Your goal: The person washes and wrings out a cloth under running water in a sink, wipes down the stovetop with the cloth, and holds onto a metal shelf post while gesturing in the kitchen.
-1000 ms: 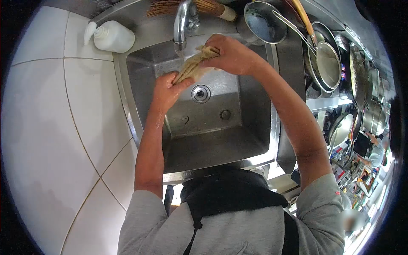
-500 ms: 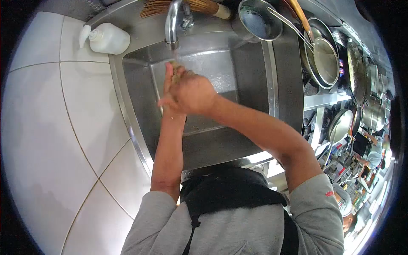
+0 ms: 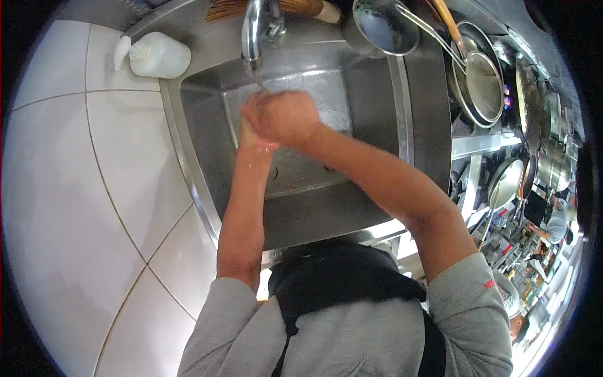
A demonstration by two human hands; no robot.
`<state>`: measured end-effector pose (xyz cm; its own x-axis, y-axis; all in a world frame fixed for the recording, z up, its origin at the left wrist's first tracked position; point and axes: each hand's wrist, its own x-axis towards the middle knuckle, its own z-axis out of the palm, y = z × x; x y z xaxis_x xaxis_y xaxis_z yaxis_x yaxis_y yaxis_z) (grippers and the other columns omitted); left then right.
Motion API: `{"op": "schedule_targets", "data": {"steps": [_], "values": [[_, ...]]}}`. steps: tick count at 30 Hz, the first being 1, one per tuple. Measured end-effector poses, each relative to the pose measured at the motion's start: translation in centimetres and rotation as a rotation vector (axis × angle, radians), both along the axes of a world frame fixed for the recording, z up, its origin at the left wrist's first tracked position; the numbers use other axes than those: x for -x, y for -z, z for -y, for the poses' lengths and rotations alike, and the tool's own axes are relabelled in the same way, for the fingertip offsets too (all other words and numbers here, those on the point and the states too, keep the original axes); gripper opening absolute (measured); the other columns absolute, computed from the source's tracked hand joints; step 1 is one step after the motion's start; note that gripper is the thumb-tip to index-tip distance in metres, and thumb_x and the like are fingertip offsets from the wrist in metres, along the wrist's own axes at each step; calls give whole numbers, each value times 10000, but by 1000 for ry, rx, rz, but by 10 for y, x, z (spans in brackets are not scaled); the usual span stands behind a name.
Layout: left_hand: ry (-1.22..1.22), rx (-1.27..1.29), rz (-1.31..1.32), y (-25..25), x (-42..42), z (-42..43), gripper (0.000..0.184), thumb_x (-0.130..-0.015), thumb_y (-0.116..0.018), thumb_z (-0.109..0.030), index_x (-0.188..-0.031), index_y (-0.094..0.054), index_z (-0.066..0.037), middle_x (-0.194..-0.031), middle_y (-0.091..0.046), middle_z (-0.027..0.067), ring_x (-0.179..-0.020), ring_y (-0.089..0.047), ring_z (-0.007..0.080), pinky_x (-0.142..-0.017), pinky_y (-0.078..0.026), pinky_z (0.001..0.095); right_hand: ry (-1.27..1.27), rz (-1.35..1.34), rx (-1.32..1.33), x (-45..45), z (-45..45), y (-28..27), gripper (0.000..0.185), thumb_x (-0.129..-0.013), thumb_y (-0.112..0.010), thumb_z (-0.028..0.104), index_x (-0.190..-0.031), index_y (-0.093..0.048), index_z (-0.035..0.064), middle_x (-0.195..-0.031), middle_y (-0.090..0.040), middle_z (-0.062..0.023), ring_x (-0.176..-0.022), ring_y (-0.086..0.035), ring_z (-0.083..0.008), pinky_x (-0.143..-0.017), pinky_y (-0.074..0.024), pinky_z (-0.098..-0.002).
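Note:
Water runs from the faucet (image 3: 251, 44) onto my two hands, which are pressed together over the sink (image 3: 370, 107). My right hand (image 3: 289, 116) is closed and lies across the left one, its knuckles upward. Beneath it, my left hand (image 3: 252, 125) is mostly covered, with its fingers curled against the right hand. Whatever may be between the palms is hidden. Wet drops shine on the left wrist. A few dark bits lie on the sink floor below the hands.
A white pump bottle (image 3: 160, 55) stands at the sink's left corner. Behind the faucet lies a straw brush (image 3: 295, 9). A metal pot (image 3: 382, 28) sits at the back right, near pans and a strainer (image 3: 484, 88). Other people (image 3: 556, 220) are far right.
My right hand has rolled over the left and the left fingers have curled in. The brownish bit seen between the hands is now mostly hidden.

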<state>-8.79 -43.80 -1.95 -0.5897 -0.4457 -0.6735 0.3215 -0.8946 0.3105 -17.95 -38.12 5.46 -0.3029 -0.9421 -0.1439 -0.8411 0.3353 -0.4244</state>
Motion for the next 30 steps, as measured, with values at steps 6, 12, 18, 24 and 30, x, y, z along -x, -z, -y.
{"op": "schedule_targets", "data": {"steps": [6, 12, 18, 24, 30], "values": [[117, -78, -276, -10, 15, 13, 318, -1018, -554, -377, -1076, -652, -80, -1071, -704, 82, -1008, -682, 272, -900, -553, 463, -129, -166, 191, 21, 2, 30, 532, -1027, -480, 522, -778, -754, 140, -713, -723, -119, -656, -713, -338, -571, -552, -457], [-7, 129, -12, -9, 8, 46, 299, -1044, -546, -323, -1177, -626, -68, -1191, -673, 108, -1133, -648, 283, -970, -534, 473, 16, 135, -37, 57, 12, -5, 491, -1006, -517, 529, -1033, -690, 70, -935, -729, -200, -819, -693, -446, -763, -549, -532], [-67, 177, 88, 1, -6, 41, 341, -1079, -510, -302, -1311, -585, -63, -1253, -658, 122, -1199, -625, 297, -1028, -516, 478, -104, 196, 114, 96, -12, 13, 466, -930, -654, 453, -1068, -664, 9, -1099, -670, -253, -922, -667, -467, -894, -524, -532], [-23, -42, 36, -11, 27, 17, 415, -1070, -517, -411, -1317, -593, -86, -1285, -670, 114, -1164, -648, 288, -1031, -516, 474, -90, 191, 299, -9, -19, 12, 378, -908, -673, 425, -992, -711, 59, -978, -689, -217, -800, -694, -425, -790, -563, -514], [19, -98, -90, -29, 25, -3, 382, -1017, -552, -435, -1183, -667, -111, -1171, -713, 57, -1095, -675, 255, -993, -527, 472, 136, -25, 166, 35, 6, 36, 509, -932, -631, 531, -1134, -672, 65, -946, -718, -211, -800, -720, -392, -692, -585, -486]]}}
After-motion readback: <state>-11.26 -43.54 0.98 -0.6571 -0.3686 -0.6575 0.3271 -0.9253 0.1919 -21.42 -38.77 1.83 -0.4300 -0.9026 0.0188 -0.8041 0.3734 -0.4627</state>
